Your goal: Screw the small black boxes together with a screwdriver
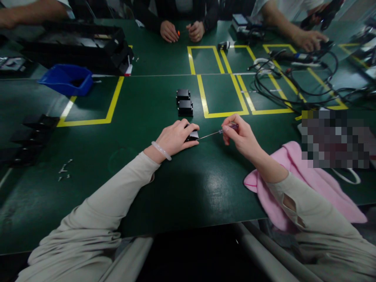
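Green worktable (pixel 188 196) formed the work surface. Left forearm (pixel 111 192) and right forearm (pixel 317 211), both pale-sleeved, extended forward and converged toward its middle; the right one passed over a pink cloth (pixel 311 172). Left hand (pixel 174 138) was palm down, fingers curled over a black block (pixel 193 136) and gripping it with the thumb. Right hand (pixel 239 135) was bent at the fingers, pinching the handle of a screwdriver (pixel 221 131) between thumb and fingertips. Screwdriver was positioned between the hands; its long axis ran from handle at right to tip at left, slanting slightly toward the wearer. Tip pointed at the black block's right edge; contact could not be determined. Black block was partly covered by the left fingers.
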`<act>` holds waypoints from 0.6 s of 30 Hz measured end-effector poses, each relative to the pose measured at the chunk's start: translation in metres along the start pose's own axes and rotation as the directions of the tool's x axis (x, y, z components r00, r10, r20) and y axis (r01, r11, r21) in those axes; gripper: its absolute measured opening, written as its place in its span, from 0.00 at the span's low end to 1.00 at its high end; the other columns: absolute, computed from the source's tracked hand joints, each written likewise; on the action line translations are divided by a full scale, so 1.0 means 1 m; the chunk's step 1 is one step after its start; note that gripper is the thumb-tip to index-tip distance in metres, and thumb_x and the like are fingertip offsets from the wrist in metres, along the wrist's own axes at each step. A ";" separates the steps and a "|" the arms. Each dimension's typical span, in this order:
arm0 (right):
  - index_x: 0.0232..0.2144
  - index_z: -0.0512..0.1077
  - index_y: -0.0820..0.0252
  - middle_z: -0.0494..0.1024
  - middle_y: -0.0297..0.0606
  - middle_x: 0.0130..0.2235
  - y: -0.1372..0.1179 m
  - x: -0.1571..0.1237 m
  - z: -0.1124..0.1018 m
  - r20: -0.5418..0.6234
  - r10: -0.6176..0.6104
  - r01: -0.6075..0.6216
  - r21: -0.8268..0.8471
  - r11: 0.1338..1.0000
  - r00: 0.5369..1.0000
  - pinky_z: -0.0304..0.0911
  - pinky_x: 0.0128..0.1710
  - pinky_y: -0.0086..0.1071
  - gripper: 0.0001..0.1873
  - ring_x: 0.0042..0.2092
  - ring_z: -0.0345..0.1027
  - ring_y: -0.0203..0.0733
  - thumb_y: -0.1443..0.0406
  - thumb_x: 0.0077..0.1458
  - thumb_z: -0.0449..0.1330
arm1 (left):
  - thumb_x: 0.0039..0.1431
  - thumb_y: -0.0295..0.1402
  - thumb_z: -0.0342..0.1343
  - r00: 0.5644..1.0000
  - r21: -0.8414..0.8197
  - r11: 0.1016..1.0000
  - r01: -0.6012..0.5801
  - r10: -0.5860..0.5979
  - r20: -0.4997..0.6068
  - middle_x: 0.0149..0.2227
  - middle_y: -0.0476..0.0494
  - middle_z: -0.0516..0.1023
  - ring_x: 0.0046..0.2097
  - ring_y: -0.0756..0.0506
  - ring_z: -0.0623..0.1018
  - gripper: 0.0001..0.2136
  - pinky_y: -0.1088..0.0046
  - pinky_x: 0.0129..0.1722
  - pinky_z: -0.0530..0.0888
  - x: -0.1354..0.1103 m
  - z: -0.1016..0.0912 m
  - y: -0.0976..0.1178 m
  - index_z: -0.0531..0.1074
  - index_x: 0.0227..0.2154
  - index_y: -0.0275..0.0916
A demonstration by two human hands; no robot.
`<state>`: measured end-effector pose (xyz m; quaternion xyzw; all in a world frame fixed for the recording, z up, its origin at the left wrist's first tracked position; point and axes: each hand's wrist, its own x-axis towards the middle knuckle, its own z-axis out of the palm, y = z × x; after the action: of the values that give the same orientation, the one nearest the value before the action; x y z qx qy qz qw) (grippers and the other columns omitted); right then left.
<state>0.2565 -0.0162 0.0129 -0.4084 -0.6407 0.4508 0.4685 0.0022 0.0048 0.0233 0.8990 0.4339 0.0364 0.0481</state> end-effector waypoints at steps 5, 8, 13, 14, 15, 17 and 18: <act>0.34 0.65 0.54 0.60 0.21 0.18 0.000 0.000 0.000 0.000 0.010 -0.010 -0.022 1.000 1.000 0.53 0.19 0.30 0.17 0.18 0.59 0.32 0.50 0.65 0.62 | 0.69 0.46 0.56 1.000 -0.001 1.000 -0.010 0.010 -0.007 0.52 0.38 0.72 0.51 0.39 0.74 0.22 0.67 0.41 0.72 0.000 0.000 0.000 0.67 0.59 0.43; 0.37 0.65 0.54 0.65 0.22 0.20 -0.002 0.000 0.000 -0.004 -0.001 0.001 -0.001 1.000 1.000 0.56 0.21 0.29 0.17 0.19 0.62 0.32 0.50 0.63 0.64 | 0.69 0.46 0.56 1.000 0.002 1.000 -0.009 0.009 -0.003 0.52 0.38 0.72 0.51 0.39 0.75 0.22 0.67 0.41 0.73 0.000 0.000 0.000 0.67 0.59 0.43; 0.34 0.66 0.55 0.63 0.22 0.19 -0.002 0.000 -0.001 0.005 0.003 -0.003 -0.024 1.000 1.000 0.56 0.21 0.29 0.18 0.19 0.61 0.31 0.49 0.64 0.62 | 0.68 0.46 0.57 1.000 0.010 1.000 0.002 -0.002 0.001 0.53 0.38 0.72 0.52 0.38 0.74 0.22 0.67 0.42 0.73 0.000 0.001 0.000 0.66 0.60 0.43; 0.33 0.66 0.55 0.62 0.22 0.18 -0.001 0.000 -0.001 0.006 0.005 -0.005 -0.033 0.999 1.000 0.55 0.20 0.29 0.18 0.18 0.60 0.31 0.49 0.65 0.61 | 0.68 0.46 0.57 1.000 0.008 1.000 0.001 -0.001 -0.001 0.53 0.38 0.72 0.52 0.38 0.74 0.22 0.67 0.42 0.73 0.000 0.001 0.000 0.66 0.60 0.43; 0.33 0.66 0.55 0.61 0.21 0.17 -0.001 0.000 -0.001 0.005 0.004 -0.004 -0.036 0.999 1.000 0.54 0.19 0.29 0.19 0.18 0.60 0.31 0.48 0.65 0.60 | 0.68 0.46 0.57 1.000 0.006 1.000 -0.002 0.002 -0.003 0.53 0.38 0.72 0.52 0.38 0.74 0.22 0.67 0.42 0.73 0.000 0.001 0.000 0.66 0.60 0.43; 0.35 0.65 0.54 0.61 0.21 0.18 0.000 0.000 -0.001 0.000 -0.004 0.004 -0.023 1.000 1.000 0.54 0.19 0.29 0.18 0.18 0.60 0.32 0.48 0.64 0.61 | 0.68 0.46 0.57 1.000 0.002 1.000 -0.004 0.004 -0.004 0.52 0.38 0.72 0.52 0.38 0.74 0.22 0.67 0.42 0.73 0.000 0.001 0.000 0.66 0.60 0.43; 0.36 0.65 0.54 0.63 0.21 0.19 -0.001 0.000 0.000 -0.001 -0.009 0.009 -0.011 1.000 1.000 0.55 0.20 0.29 0.18 0.18 0.61 0.32 0.48 0.64 0.62 | 0.68 0.46 0.57 1.000 0.001 1.000 -0.003 0.003 -0.003 0.52 0.38 0.72 0.52 0.39 0.74 0.22 0.67 0.42 0.73 0.000 0.001 0.000 0.66 0.60 0.43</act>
<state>0.2568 -0.0165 0.0135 -0.4083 -0.6448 0.4450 0.4686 0.0023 0.0052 0.0222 0.8997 0.4324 0.0377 0.0469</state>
